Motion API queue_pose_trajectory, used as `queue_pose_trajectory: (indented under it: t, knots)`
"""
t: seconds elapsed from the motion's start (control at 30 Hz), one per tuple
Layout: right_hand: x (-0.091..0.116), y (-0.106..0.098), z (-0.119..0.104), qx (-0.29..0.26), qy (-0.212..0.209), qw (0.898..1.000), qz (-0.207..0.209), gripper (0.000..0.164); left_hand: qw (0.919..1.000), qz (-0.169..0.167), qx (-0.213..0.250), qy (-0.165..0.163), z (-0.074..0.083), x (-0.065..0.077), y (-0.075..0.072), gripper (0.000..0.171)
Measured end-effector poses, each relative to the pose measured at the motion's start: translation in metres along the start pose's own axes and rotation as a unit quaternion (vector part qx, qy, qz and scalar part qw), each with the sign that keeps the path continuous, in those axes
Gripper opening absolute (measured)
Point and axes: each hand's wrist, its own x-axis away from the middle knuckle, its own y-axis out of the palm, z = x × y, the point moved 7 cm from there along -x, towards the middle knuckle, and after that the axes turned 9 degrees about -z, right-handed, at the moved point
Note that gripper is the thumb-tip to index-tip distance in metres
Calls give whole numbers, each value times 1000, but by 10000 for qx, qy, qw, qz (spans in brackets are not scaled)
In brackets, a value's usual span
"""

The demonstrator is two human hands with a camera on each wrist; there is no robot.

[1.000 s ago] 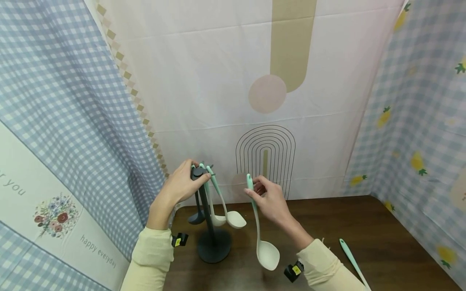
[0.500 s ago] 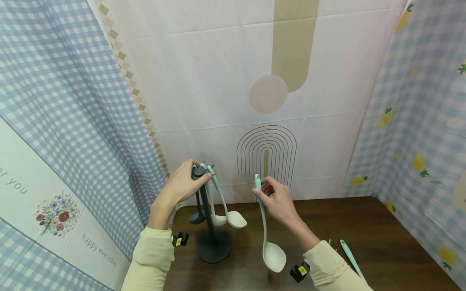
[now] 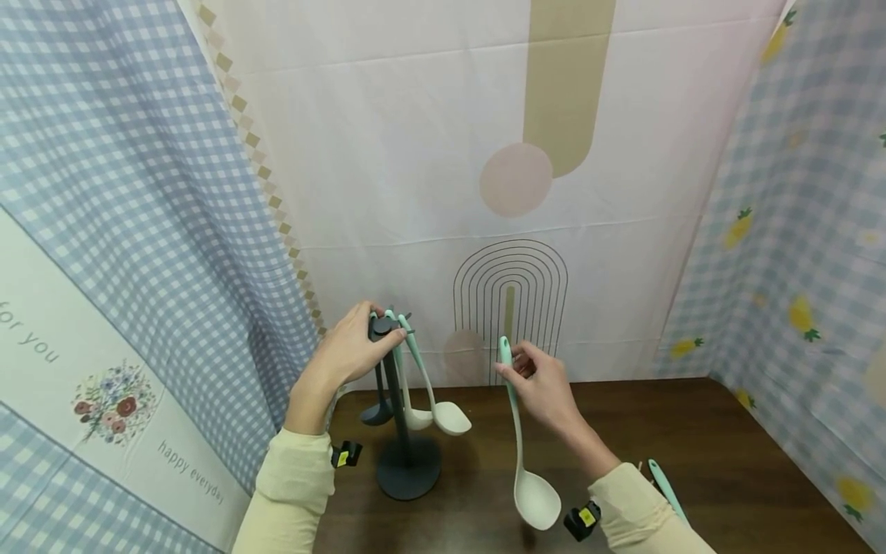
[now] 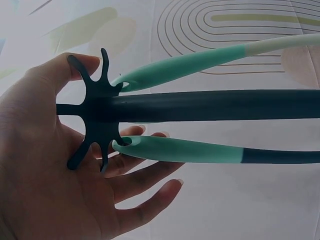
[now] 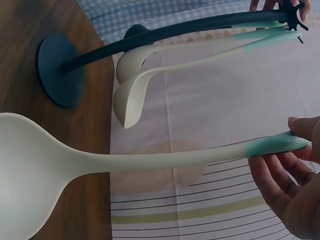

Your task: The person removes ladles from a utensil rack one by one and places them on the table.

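Observation:
My right hand (image 3: 547, 388) pinches the mint-green handle end of a white ladle (image 3: 537, 498) between thumb and fingers. The ladle hangs bowl-down to the right of a dark utensil stand (image 3: 407, 471), apart from it. At the stand's hooked top, my left hand (image 3: 344, 346) holds on, thumb against the hooks and fingers round the back. Two white utensils with mint handles hang there, the nearer with a pointed-lip bowl (image 3: 451, 418), the other (image 3: 418, 419) partly covered. A dark-bowled ladle (image 3: 377, 414) hangs behind the post; its mint handle (image 4: 180, 150) shows in the left wrist view.
On the brown wooden table (image 3: 720, 446), a mint-green handle (image 3: 666, 486) lies at the right, its other end hidden by the right sleeve. A printed cloth (image 3: 388, 154) hangs behind the table, with checked curtains (image 3: 138, 154) at the sides.
My right hand has carried the ladle to the right and slightly down, farther from the stand. The left hand stays at the stand's top, and the view has shifted slightly.

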Motion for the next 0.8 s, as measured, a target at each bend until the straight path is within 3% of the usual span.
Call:
queue_pose_trajectory:
  t: [0.8]
  knots:
    - [8, -9, 26, 214, 316, 9993, 30, 18, 10000, 33, -13, -60, 1, 0, 0, 68]
